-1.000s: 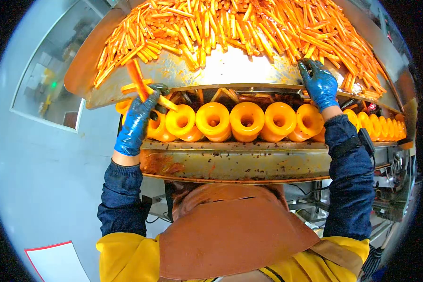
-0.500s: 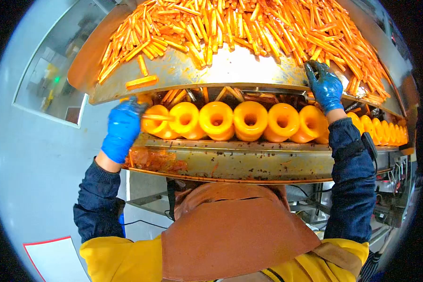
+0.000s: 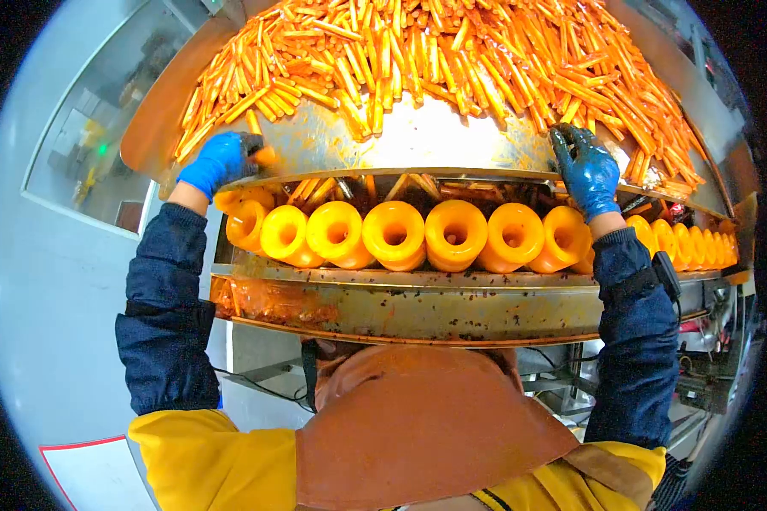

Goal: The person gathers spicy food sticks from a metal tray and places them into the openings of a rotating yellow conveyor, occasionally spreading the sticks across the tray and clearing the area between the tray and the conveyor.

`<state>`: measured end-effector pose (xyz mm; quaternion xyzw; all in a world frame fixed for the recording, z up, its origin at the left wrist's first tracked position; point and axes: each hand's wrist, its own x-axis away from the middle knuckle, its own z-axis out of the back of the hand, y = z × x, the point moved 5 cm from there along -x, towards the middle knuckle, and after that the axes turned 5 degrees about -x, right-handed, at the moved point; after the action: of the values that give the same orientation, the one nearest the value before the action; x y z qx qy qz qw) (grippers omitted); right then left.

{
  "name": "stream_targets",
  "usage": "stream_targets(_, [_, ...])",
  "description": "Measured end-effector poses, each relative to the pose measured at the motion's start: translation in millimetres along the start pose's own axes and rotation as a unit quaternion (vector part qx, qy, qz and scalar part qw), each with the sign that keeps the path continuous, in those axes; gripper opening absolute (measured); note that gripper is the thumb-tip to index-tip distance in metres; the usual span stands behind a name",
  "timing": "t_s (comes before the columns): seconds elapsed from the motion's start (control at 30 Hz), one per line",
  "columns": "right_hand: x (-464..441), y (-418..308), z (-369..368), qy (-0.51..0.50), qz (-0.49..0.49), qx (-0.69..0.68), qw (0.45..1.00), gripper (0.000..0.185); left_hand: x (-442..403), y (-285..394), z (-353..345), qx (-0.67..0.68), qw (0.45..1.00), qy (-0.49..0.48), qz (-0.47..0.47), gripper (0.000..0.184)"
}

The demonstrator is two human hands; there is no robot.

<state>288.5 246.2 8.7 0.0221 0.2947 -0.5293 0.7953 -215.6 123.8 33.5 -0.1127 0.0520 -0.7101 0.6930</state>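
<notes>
My left hand, in a blue glove with dark-stained fingertips, is at the left front edge of the metal tray. Its fingers are closed on an orange food stick, which is blurred by motion. My right hand, also in a stained blue glove, rests at the tray's front lip on the right, thumb and fingers apart, with nothing visible in it. A heap of glossy orange food sticks covers the back of the tray. Below the lip runs a row of yellow round funnel-like cups with dark central holes.
A metal ledge spotted with dark bits runs under the cups, with reddish film-like material at its left. More sticks lie behind the cups. A window is in the wall at left. Cables and metal framing are below at right.
My left hand has moved up and left from the leftmost cups, where it held a stick, to the loose stick on the tray edge. My right hand stays at the lip.
</notes>
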Motion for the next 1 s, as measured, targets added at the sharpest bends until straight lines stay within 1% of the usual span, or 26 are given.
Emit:
stream_targets(0.03, [-1.1,0.0,-0.1,0.0,-0.001,0.005,1.0,0.035,-7.4,-15.7,1.6,0.051,0.998,0.009,0.042,0.036])
stream_targets(0.07, [-2.1,0.7,-0.6,0.001,-0.002,0.005,1.0,0.035,-10.9,-32.6,7.2,0.082,0.99,0.039,0.108,0.037])
stream_targets(0.13, [-1.4,0.0,-0.8,0.016,0.012,-0.005,1.0,0.033,-25.1,-66.9,10.3,0.166,0.953,0.082,0.241,0.038])
stream_targets(0.17, [-1.0,-0.1,-0.8,0.028,0.029,-0.012,0.999,0.033,-39.9,-84.5,-4.5,0.168,0.952,0.081,0.241,0.038])
stream_targets(0.23, [-1.4,2.0,-3.6,0.031,0.031,-0.014,0.999,0.033,-68.4,-118.7,-59.2,0.276,0.907,0.04,0.317,0.041])
stream_targets(0.27, [-1.6,3.8,-4.4,0.036,0.03,-0.018,0.999,0.033,-81.5,-109.3,-69.8,0.147,0.931,-0.014,0.334,0.043])
stream_targets(0.33, [-2.7,9.1,-7.4,0.037,0.037,-0.01,0.999,0.034,-96.5,-104.2,-77.9,0.109,0.961,-0.064,0.246,0.044])
stream_targets(0.4, [1.5,11.1,-9.4,0.034,0.044,-0.005,0.998,0.034,-76.2,-82.7,-67.2,0.334,0.909,-0.051,0.246,0.021])
stream_targets(0.43, [1.0,10.6,-9.2,0.037,0.045,-0.006,0.998,0.034,-54.3,-50.6,-38.8,0.443,0.866,-0.036,0.23,0.019])
stream_targets(0.47, [-0.1,9.5,-8.4,0.039,0.045,-0.008,0.998,0.034,-38.3,-47.2,-26.6,0.442,0.865,-0.036,0.233,0.019])
stream_targets(0.5, [-0.5,4.5,-4.5,0.019,0.013,-0.027,0.999,0.034,-27.7,-48.8,-15.3,0.496,0.833,0.026,0.244,0.022])
stream_targets(0.53, [-0.7,2.9,-2.1,0.018,0.011,-0.029,0.999,0.034,-16.4,-48.4,-5.8,0.545,0.795,0.087,0.252,0.025])
stream_targets(0.57, [-0.7,2.9,-1.9,0.007,0.001,-0.025,1.0,0.034,-5.7,-33.0,-0.6,0.543,0.796,0.084,0.252,0.025])
stream_targets(0.6, [-0.8,3.1,-3.4,-0.006,-0.008,-0.02,1.0,0.034,3.6,-7.2,7.8,0.651,0.719,0.149,0.193,0.029])
stream_targets(0.63, [-0.5,7.0,-6.8,0.023,0.019,-0.006,1.0,0.035,16.3,9.3,14.2,0.742,0.623,0.212,0.129,0.033])
stream_targets(0.67, [-0.9,7.4,-7.6,0.023,0.019,-0.007,1.0,0.035,28.6,12.5,-2.0,0.75,0.626,0.17,0.13,0.037])
stream_targets(0.7, [-0.8,7.6,-7.6,0.025,0.019,-0.008,0.999,0.035,48.6,55.9,12.7,0.756,0.614,0.184,0.13,0.036])
stream_targets(0.73, [-0.8,7.8,-7.3,0.026,0.019,-0.009,0.999,0.035,55.5,70.2,0.1,0.778,0.604,0.125,0.12,0.041])
stream_targets(0.77, [-0.9,7.5,-7.0,0.027,0.018,-0.009,0.999,0.035,65.6,93.6,1.7,0.765,0.614,0.142,0.131,0.039])
stream_targets(0.8, [-1.4,7.4,-7.7,0.016,0.012,-0.001,1.0,0.036,69.1,105.1,-11.2,0.747,0.635,0.12,0.155,0.037])
stream_targets(0.83, [-1.7,8.2,-8.0,0.005,0.005,0.008,1.0,0.036,70.0,117.2,-20.7,0.706,0.683,0.047,0.182,0.038])
stream_targets(0.87, [-1.1,9.6,-8.3,0.005,0.004,0.009,1.0,0.036,67.7,127.8,-27.8,0.608,0.786,0.025,0.109,0.039])
stream_targets(0.9, [-1.1,10.1,-9.4,0.009,0.015,0.017,1.0,0.036,69.0,135.2,-34.8,0.613,0.785,0.037,0.083,0.039])
stream_targets(0.93, [-1.1,10.2,-9.0,0.014,0.026,0.024,0.999,0.036,68.9,155.4,-20.2,0.617,0.783,0.049,0.056,0.038])
stream_targets(0.97, [-0.5,6.2,-4.9,0.015,0.023,0.005,1.0,0.036,70.2,164.2,-11.1,0.646,0.76,0.052,0.055,0.036])
stream_targets(1.0, [-0.5,6.6,-4.6,0.016,0.022,0.006,1.0,0.036,73.1,164.7,2.0,0.645,0.76,0.052,0.054,0.036])
